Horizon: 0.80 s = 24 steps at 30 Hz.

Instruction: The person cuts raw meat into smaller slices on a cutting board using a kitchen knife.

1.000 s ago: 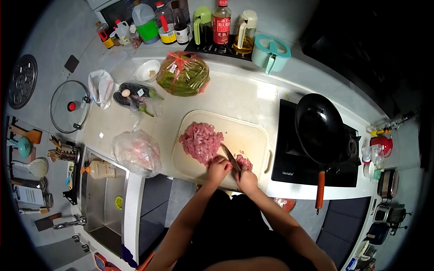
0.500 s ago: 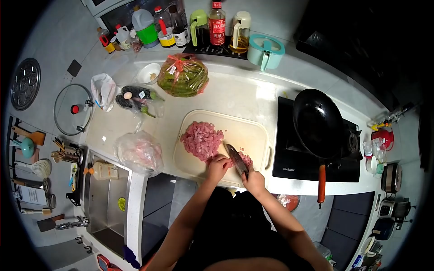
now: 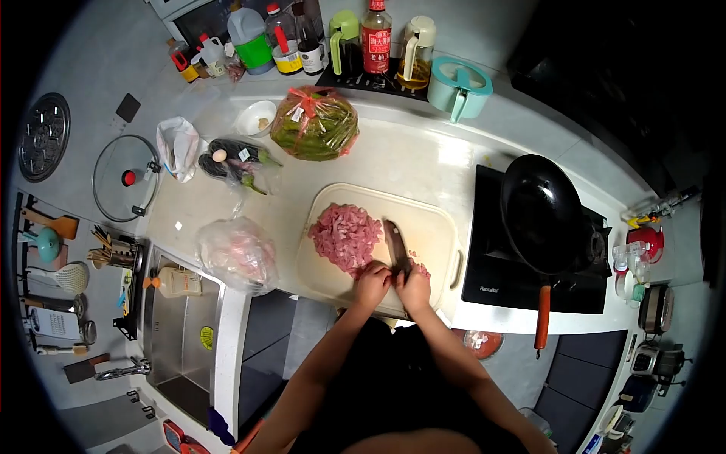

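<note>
A cream cutting board (image 3: 432,219) lies on the counter with a heap of cut pink raw meat (image 3: 344,236) on its left half. My right hand (image 3: 414,290) grips the handle of a knife (image 3: 394,240), whose dark blade points away from me, just right of the heap. Close beside the blade, my left hand (image 3: 373,284) has its fingers curled in at the heap's near edge; what is under its fingertips is hidden. Small meat bits (image 3: 420,268) lie right of the knife, partly covered by my right hand.
Right of the board, a black wok (image 3: 538,204) sits on the stove (image 3: 491,276). A bag of green peppers (image 3: 314,129), bagged eggplants (image 3: 234,163) with an egg (image 3: 219,156), and a clear plastic bag (image 3: 238,256) are left and behind. The sink (image 3: 181,333) is at lower left.
The knife and my right hand have moved left, from over the small meat bits to beside the heap. My hands are now closer together, and the view has shifted slightly.
</note>
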Motion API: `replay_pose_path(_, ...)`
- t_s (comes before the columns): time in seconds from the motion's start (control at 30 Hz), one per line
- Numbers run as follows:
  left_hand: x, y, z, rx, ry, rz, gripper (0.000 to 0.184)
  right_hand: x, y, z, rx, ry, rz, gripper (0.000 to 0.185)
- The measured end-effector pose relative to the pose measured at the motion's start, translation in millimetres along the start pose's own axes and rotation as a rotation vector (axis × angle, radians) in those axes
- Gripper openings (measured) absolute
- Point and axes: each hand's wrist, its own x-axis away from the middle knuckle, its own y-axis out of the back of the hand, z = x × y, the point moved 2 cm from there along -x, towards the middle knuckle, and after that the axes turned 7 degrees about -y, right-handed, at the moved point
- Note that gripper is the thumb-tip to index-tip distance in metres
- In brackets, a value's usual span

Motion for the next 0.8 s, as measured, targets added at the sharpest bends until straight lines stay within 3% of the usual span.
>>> replay_pose_path(0.03,-0.2,1.5,0.2,0.048,0.028,0.031,0.006,-2.5,-2.7,-11.9,-0.121,-0.317,0.274,0.031)
replay_pose_path(0.13,-4.2,16.2,-4.5,0.164,0.033,0.048,0.009,-2.9,1.8,-27.5,-0.364,-0.374,0.332,0.03)
replay_pose_path(0.2,-12.4,37.8,-15.5,0.142,-0.079,-0.005,0.012,4.9,3.9,-34.8,-0.423,-0.25,0.175,0.02)
replay_pose_path(0.23,-13.1,40.4,-11.7,0.14,-0.168,0.026,0.018,9.9,-0.1,-42.7,-0.413,-0.29,0.187,0.019)
replay_pose_path(0.33,-8.8,39.4,-1.4,0.058,-0.183,0.201,0.018,16.7,5.2,-52.0,-0.385,-0.261,0.198,0.018)
replay_pose_path(0.4,-10.3,34.9,-3.4,0.045,-0.142,0.192,0.017,18.3,24.9,-46.3,-0.362,-0.301,0.277,0.026)
replay_pose_path(0.47,-9.9,31.9,-15.7,0.03,-0.029,0.174,0.013,14.7,51.7,-32.9,-0.286,-0.329,0.377,0.047)
replay_pose_path(0.63,-2.6,20.8,-30.4,-0.006,0.049,-0.034,0.009,25.0,65.1,-26.3,-0.02,-0.113,0.393,0.026)
replay_pose_path(0.8,8.5,9.0,-15.0,-0.055,-0.03,-0.059,0.008,32.2,58.0,-21.1,0.113,-0.023,0.465,0.024)
